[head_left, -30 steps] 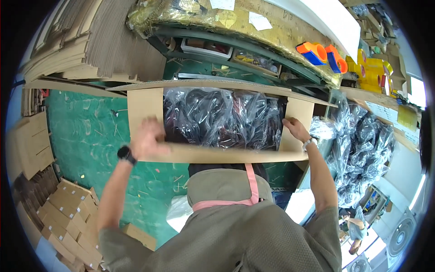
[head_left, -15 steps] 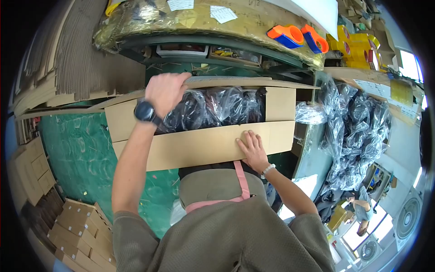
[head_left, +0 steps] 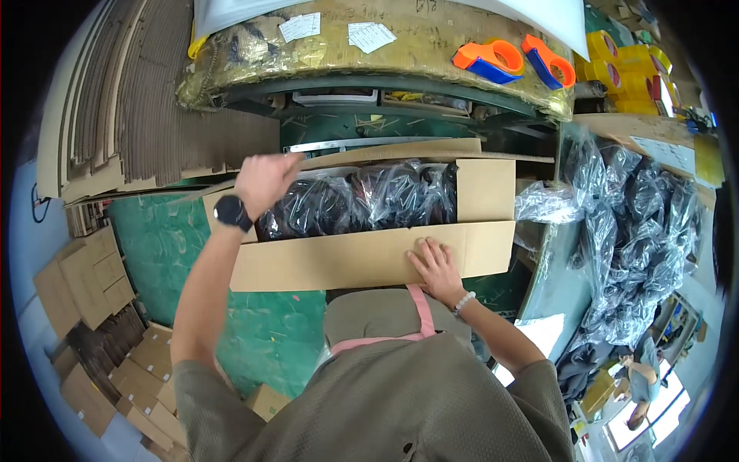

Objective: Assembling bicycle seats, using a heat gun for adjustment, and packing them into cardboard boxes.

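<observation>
An open cardboard box point(head_left: 331, 262) lies in front of me, filled with black items in clear plastic bags point(head_left: 362, 202). My left hand point(head_left: 264, 182), with a black watch on its wrist, reaches over the bags and touches the far flap point(head_left: 385, 152) near the box's left end. My right hand point(head_left: 437, 267), with a pale bracelet on its wrist, lies flat with spread fingers on the near flap, pressing it down toward my body.
Two orange tape dispensers point(head_left: 512, 60) lie on a wrapped bundle behind the box. Yellow tape rolls point(head_left: 627, 61) stand at the far right. A heap of bagged black items point(head_left: 639, 231) fills the right side. Flat cardboard stacks point(head_left: 108, 115) are at the left. Another person point(head_left: 643, 385) is at lower right.
My left hand has slid further along the far flap behind the bags. My right hand stays flat on the near flap. The view has tilted down slightly.
</observation>
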Motion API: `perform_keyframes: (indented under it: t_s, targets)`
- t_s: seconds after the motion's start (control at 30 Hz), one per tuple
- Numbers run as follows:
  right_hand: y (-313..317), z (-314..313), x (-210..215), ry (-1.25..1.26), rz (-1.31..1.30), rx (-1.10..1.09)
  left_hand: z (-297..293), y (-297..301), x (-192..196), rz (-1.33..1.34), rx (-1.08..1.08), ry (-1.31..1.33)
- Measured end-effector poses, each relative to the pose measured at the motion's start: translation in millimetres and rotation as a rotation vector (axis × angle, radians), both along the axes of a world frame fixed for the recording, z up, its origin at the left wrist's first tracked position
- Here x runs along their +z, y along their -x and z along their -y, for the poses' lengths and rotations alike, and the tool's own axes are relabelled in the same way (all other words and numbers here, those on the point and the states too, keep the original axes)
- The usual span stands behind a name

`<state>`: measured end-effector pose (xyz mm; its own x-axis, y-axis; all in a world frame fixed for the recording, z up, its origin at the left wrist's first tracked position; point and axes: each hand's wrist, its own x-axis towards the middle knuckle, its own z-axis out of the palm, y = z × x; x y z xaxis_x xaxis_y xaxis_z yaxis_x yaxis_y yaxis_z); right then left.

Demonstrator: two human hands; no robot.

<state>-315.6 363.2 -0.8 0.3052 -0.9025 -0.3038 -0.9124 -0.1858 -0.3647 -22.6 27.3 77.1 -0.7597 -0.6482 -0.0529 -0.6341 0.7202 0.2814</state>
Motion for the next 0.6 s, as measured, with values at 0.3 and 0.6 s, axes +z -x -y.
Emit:
perform_keyframes:
  t_s: [0.3, 0.6]
  targets:
    - [10.0, -4.3, -11.1, 0.052, 0.011, 0.017, -130.0, -17.2, -62.8, 0.076, 0.092, 0.057]
    - [32.6, 24.4, 20.9, -0.151, 0.194, 0.061, -166.4, -4.1, -85.5, 0.227, 0.173, -0.166]
